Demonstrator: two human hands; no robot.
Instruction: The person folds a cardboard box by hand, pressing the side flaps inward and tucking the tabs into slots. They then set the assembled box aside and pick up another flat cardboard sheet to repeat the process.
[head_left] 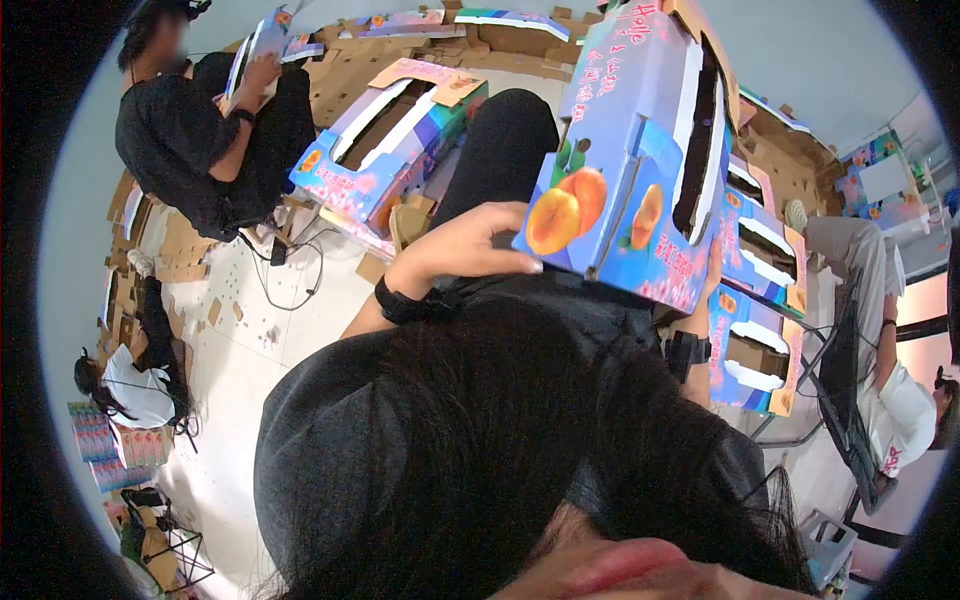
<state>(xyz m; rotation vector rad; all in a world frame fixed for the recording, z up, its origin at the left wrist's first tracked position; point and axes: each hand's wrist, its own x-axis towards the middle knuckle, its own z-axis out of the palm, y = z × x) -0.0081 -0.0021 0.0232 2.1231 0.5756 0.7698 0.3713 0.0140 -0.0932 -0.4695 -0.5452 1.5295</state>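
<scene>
In the head view, a printed cardboard box (615,130) sits tilted over the person's lap, long and straight-sided, with crisp folded edges. Its smooth, slightly glossy skin is blue and violet, printed with round orange fruit, green leaves and pink blossom. A long dark slot runs down one face, bordered by wavy white edges, and plain brown board shows along the rim.

The left hand (462,243) grips the box's near left corner, the thumb lying along the lower edge and the fingers passing out of sight behind the board. The right hand (713,280) is against the opposite side; it is mostly hidden, so I cannot tell how tightly it closes. A soft black band (402,303) circles the left wrist.

A similar slotted box (345,200) stands left of the knee (505,130), and another box (755,355) lies to the right. Small, ragged brown scraps (215,313) dot the smooth, pale floor (300,335).
</scene>
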